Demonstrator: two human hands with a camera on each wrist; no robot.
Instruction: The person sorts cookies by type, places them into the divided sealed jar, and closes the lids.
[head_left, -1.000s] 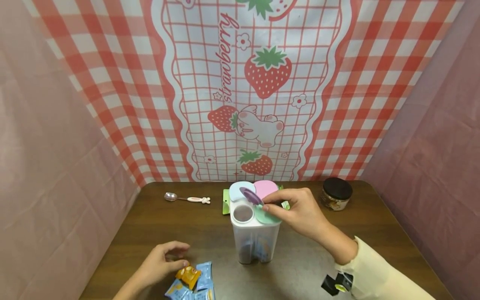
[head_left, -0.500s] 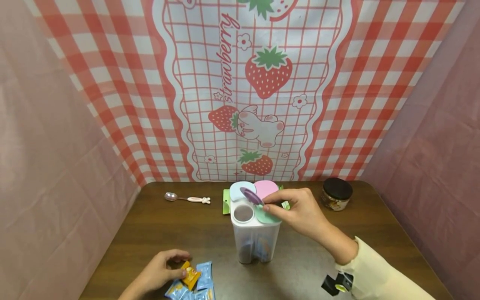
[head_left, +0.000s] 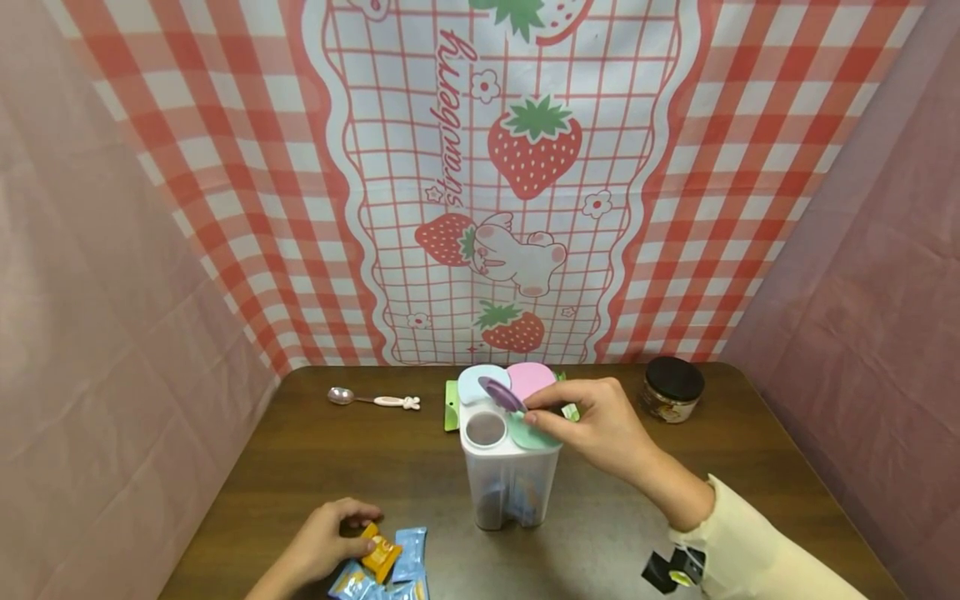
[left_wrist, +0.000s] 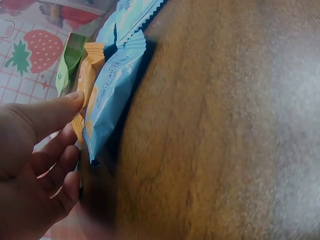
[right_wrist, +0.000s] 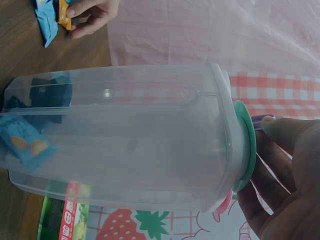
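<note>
My left hand (head_left: pixel 322 537) pinches an orange snack packet (head_left: pixel 381 553) between thumb and fingers, at the near left of the table. Several blue packets (head_left: pixel 409 553) lie against it; one blue packet (left_wrist: pixel 112 95) is close under the thumb in the left wrist view. With thumb and fingertips, my right hand (head_left: pixel 600 421) holds the raised purple lid (head_left: pixel 501 394) of a clear storage container (head_left: pixel 480 483). Below that lid a round opening (head_left: pixel 486 429) is uncovered. The green lid (right_wrist: pixel 245 145) beside it is down, under my right fingers. A blue packet (right_wrist: pixel 27 142) lies inside the container.
Light blue (head_left: pixel 478 383) and pink lids (head_left: pixel 534 377) cover the container's back half. A green package (head_left: pixel 451 406) is partly hidden behind it. A spoon (head_left: pixel 375 400) with a rabbit handle lies back left; a black-lidded jar (head_left: pixel 672 389) stands back right, near the patterned cloth (head_left: pixel 525 167).
My left hand has moved slightly down and right and taken hold of the orange packet, which has turned a little. The right hand keeps the purple lid raised in the same place.
</note>
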